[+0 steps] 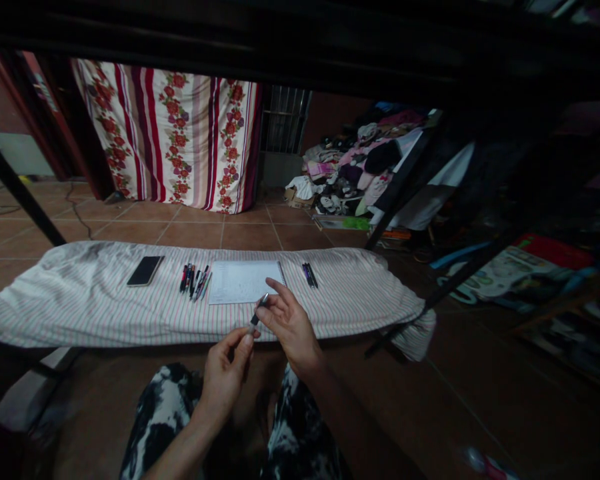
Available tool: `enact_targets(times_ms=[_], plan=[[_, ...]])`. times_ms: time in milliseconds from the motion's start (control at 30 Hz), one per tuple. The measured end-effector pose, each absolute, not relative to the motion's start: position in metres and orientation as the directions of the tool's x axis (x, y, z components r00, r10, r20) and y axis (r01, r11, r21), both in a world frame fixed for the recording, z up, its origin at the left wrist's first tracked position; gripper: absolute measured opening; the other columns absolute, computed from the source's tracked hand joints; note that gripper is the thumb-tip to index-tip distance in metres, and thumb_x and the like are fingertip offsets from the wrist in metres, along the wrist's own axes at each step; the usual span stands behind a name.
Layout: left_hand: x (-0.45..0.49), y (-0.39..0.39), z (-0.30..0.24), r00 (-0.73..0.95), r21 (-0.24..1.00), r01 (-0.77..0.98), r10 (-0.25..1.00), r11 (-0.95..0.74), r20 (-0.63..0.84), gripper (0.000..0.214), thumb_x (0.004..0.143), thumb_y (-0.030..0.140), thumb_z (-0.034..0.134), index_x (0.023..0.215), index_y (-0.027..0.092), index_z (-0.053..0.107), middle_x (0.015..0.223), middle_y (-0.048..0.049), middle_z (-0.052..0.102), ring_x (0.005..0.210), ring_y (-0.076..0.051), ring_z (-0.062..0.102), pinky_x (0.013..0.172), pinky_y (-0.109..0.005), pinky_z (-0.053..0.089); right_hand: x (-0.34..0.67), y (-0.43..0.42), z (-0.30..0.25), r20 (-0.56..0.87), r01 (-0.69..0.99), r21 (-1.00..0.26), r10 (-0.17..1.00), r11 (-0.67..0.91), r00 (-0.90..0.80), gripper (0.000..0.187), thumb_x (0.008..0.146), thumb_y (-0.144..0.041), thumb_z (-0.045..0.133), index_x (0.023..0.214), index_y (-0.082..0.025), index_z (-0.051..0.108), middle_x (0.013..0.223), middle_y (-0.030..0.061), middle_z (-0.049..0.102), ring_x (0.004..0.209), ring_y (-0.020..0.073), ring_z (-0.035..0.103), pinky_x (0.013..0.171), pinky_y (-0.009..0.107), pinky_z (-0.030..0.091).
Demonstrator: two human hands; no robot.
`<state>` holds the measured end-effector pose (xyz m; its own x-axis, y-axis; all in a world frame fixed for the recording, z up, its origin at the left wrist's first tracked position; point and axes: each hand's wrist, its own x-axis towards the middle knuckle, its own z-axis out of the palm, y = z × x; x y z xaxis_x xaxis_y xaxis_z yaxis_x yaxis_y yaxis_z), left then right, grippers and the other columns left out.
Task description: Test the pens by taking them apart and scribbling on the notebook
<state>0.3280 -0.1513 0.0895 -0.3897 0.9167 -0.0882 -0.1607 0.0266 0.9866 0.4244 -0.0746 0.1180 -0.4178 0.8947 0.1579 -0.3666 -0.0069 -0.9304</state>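
My left hand and my right hand are raised together over my lap, both pinching one dark pen. The left fingers grip its lower end, the right fingers its upper end. Just beyond the hands a white spiral notebook lies flat on a striped cloth. Several pens lie in a row to the left of the notebook, and two more pens lie to its right.
A black phone lies on the cloth left of the pens. Dark metal frame bars cross left and right. A floral curtain hangs behind, a heap of clothes sits back right, and clutter fills the right floor.
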Motion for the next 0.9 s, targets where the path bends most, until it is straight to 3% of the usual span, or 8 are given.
enact_targets(times_ms=[100, 333, 433, 600, 900], plan=[[0.328, -0.15, 0.088, -0.4, 0.99, -0.14, 0.914, 0.01, -0.066, 0.045, 0.065, 0.05, 0.063, 0.085, 0.01, 0.066, 0.049, 0.0048, 0.039, 0.045, -0.007, 0.031, 0.042, -0.019, 0.022, 0.425, -0.073, 0.118, 0.152, -0.354, -0.935, 0.902, -0.001, -0.403, 0.046, 0.066, -0.024, 0.07, 0.108, -0.022, 0.051, 0.077, -0.003, 0.059, 0.074, 0.0104, 0.058, 0.071, 0.024, 0.046], [0.327, -0.147, 0.083, -0.378, 0.986, -0.161, 0.921, 0.034, -0.094, 0.05, 0.065, 0.053, 0.061, 0.088, 0.009, 0.064, 0.049, 0.0069, 0.034, 0.043, -0.006, 0.028, 0.041, -0.019, 0.018, 0.428, -0.073, 0.12, 0.108, -0.355, -0.932, 0.882, -0.07, -0.459, 0.048, 0.069, -0.029, 0.068, 0.113, -0.023, 0.047, 0.093, 0.0041, 0.067, 0.087, 0.0166, 0.062, 0.082, 0.034, 0.045], [0.327, -0.147, 0.082, -0.372, 0.984, -0.177, 0.923, 0.039, -0.103, 0.05, 0.066, 0.053, 0.061, 0.09, 0.009, 0.063, 0.05, 0.0066, 0.036, 0.043, -0.006, 0.029, 0.041, -0.019, 0.02, 0.429, -0.071, 0.117, 0.112, -0.365, -0.928, 0.885, -0.069, -0.452, 0.048, 0.068, -0.028, 0.069, 0.112, -0.024, 0.049, 0.101, 0.0044, 0.064, 0.09, 0.0157, 0.06, 0.08, 0.031, 0.045], [0.327, -0.145, 0.081, -0.36, 0.985, -0.169, 0.929, 0.024, -0.085, 0.047, 0.067, 0.05, 0.061, 0.09, 0.01, 0.064, 0.053, 0.005, 0.042, 0.044, -0.006, 0.033, 0.041, -0.019, 0.022, 0.427, -0.065, 0.113, 0.096, -0.337, -0.94, 0.909, -0.051, -0.405, 0.041, 0.064, -0.025, 0.073, 0.101, -0.021, 0.056, 0.078, -0.0017, 0.06, 0.071, 0.0104, 0.058, 0.066, 0.023, 0.045], [0.324, -0.14, 0.078, -0.335, 0.98, -0.197, 0.938, 0.027, -0.093, 0.047, 0.068, 0.05, 0.061, 0.094, 0.01, 0.064, 0.053, 0.0043, 0.048, 0.04, -0.005, 0.037, 0.04, -0.018, 0.027, 0.425, -0.062, 0.115, 0.098, -0.317, -0.948, 0.91, -0.039, -0.403, 0.037, 0.066, -0.029, 0.071, 0.099, -0.021, 0.058, 0.083, 0.0018, 0.064, 0.074, 0.0111, 0.058, 0.065, 0.024, 0.045]])
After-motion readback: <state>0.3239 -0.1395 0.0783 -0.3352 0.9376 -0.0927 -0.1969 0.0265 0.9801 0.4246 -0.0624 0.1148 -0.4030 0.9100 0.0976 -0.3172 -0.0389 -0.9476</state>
